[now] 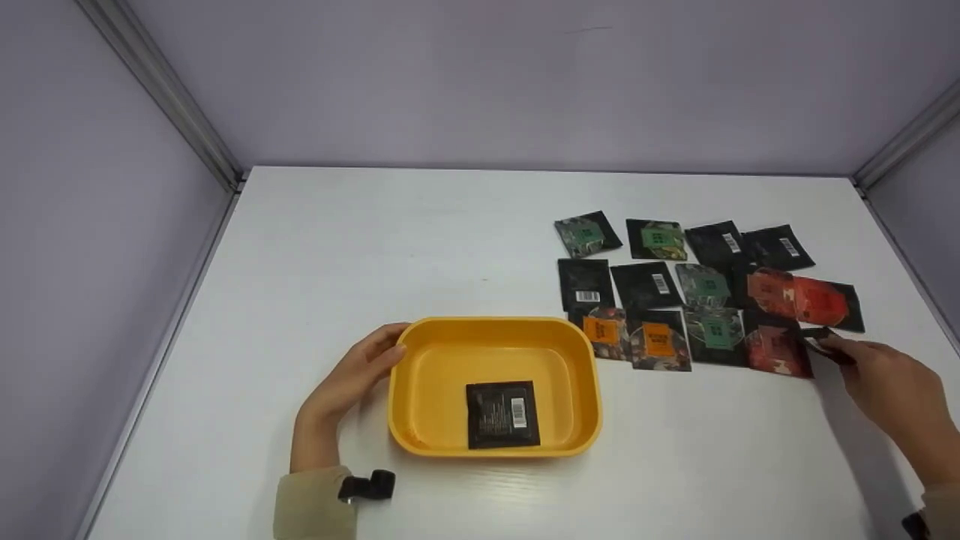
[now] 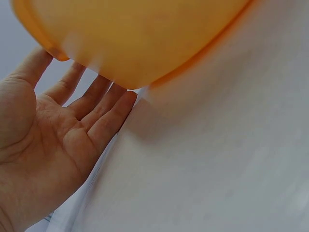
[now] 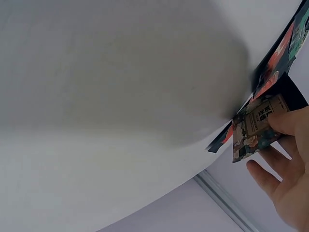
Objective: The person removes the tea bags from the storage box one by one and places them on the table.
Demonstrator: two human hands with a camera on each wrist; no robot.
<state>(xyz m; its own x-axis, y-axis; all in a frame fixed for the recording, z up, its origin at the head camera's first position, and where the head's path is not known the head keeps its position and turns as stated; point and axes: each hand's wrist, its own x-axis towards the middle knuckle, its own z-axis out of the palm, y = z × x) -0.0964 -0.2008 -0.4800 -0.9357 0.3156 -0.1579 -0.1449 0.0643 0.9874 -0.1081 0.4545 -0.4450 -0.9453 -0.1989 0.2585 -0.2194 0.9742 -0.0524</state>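
Observation:
At the left end of a yellow plastic tray (image 1: 495,324), my left hand (image 1: 360,371) has its thumb at the rim and its fingers along the outer wall. A black sachet (image 1: 491,415) with a barcode lies inside the tray. My right hand (image 1: 892,382) pinches a sachet (image 3: 253,123) at the right end of a group of sachets. Its flower-printed side with a brownish label shows in the right wrist view. It is tilted and overlaps a red-labelled sachet (image 1: 776,349) in the head view.
Several sachets lie in rough rows right of the tray, including orange-labelled (image 1: 658,341), green-labelled (image 1: 716,334) and red-labelled (image 1: 829,300) ones, some overlapping. Others lie barcode up (image 1: 646,285). The white table (image 1: 360,247) meets panel walls at the back and sides.

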